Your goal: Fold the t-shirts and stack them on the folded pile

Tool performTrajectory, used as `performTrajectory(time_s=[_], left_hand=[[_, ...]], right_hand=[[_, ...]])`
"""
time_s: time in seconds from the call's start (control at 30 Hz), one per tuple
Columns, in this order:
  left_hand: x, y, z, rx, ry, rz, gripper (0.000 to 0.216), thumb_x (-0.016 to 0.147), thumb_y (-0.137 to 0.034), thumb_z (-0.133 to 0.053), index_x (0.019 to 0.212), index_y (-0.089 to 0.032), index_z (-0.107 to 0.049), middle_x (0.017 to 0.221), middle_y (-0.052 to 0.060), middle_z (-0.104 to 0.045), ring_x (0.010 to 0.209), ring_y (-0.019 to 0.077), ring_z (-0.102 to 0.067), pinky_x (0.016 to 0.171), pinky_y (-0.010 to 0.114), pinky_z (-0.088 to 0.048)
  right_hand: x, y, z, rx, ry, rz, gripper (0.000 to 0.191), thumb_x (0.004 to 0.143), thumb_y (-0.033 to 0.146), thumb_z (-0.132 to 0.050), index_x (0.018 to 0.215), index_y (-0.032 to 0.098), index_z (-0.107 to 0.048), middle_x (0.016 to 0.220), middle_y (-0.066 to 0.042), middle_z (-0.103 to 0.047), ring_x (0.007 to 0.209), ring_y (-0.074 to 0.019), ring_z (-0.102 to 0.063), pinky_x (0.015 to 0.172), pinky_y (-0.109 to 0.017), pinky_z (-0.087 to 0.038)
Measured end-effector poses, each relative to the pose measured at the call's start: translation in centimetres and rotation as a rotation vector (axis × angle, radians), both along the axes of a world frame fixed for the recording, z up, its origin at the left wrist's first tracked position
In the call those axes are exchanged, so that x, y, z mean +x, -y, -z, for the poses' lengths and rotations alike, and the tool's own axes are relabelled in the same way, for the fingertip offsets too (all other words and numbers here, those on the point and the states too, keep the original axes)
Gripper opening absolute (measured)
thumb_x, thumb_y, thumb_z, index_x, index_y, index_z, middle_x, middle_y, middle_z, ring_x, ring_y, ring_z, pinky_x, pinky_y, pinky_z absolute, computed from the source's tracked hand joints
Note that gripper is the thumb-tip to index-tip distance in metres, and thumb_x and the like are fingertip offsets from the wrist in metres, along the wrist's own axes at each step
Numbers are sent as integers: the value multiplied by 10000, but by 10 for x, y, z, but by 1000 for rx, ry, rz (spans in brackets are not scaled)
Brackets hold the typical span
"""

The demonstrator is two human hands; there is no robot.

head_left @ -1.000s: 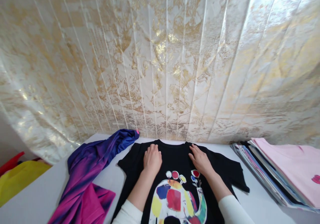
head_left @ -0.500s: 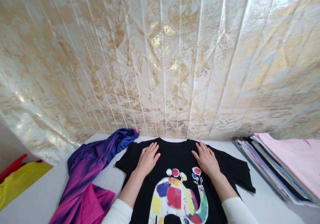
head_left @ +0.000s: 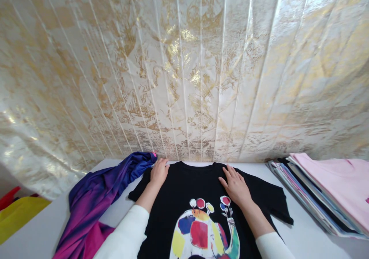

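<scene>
A black T-shirt (head_left: 198, 184) with a colourful elephant print (head_left: 198, 234) lies spread out, its neckline at the far side. My left hand (head_left: 159, 172) rests at the far edge of its left shoulder, beside the purple garment; the fingers are extended over the cloth, their tips partly foreshortened. On the right shoulder, my right hand (head_left: 235, 186) lies flat with fingers stretched out, touching the fabric just beside the neckline. Neither palm's underside shows. The shirt's lower part runs out of view.
To the left lies a crumpled purple and blue garment (head_left: 95, 205) with a pink part. A stack of folded clothes, pink on top (head_left: 331, 182), sits on the right of the white table (head_left: 25, 232). Yellow cloth (head_left: 23, 213) is at far left. A shiny patterned sheet (head_left: 184, 78) hangs behind.
My left hand has slid left and away from me to the shirt's shoulder edge. My right hand stays nearly in place on the right shoulder. The view has shifted slightly.
</scene>
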State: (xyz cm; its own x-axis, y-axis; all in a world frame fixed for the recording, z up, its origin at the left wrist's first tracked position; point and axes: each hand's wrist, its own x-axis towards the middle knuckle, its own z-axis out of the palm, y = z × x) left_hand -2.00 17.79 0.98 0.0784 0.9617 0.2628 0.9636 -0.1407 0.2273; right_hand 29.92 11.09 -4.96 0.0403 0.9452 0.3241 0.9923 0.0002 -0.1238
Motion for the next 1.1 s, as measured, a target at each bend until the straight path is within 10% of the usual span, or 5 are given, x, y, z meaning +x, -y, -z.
performTrajectory(time_s=[0.33,0.77,1.1], left_hand=[[12,-12,9,-5,-22,-254,279,942,-331,-577,1166,-166,-579,1167,79,-600,978,205,-619,827,402,-538],[33,56,-2,61,17,142,178,920,-164,-508,1052,-254,-586,1097,17,-597,1065,191,-548,905,294,-427],[21,28,3,10,63,-13,136,856,-142,-629,979,-196,-613,1012,36,-628,987,186,-586,864,275,-440]], right_hand=[[0,1,0,-11,17,8,527,945,415,-370,1385,149,-480,1497,-137,-401,1389,-258,-354,1114,-429,-283],[-9,5,-2,13,31,37,564,947,428,-371,1406,112,-456,1508,-155,-375,1394,-276,-338,1110,-436,-263],[-7,2,-9,84,-53,29,454,957,374,-374,1267,118,-584,1410,-163,-505,1309,-279,-459,1042,-410,-373]])
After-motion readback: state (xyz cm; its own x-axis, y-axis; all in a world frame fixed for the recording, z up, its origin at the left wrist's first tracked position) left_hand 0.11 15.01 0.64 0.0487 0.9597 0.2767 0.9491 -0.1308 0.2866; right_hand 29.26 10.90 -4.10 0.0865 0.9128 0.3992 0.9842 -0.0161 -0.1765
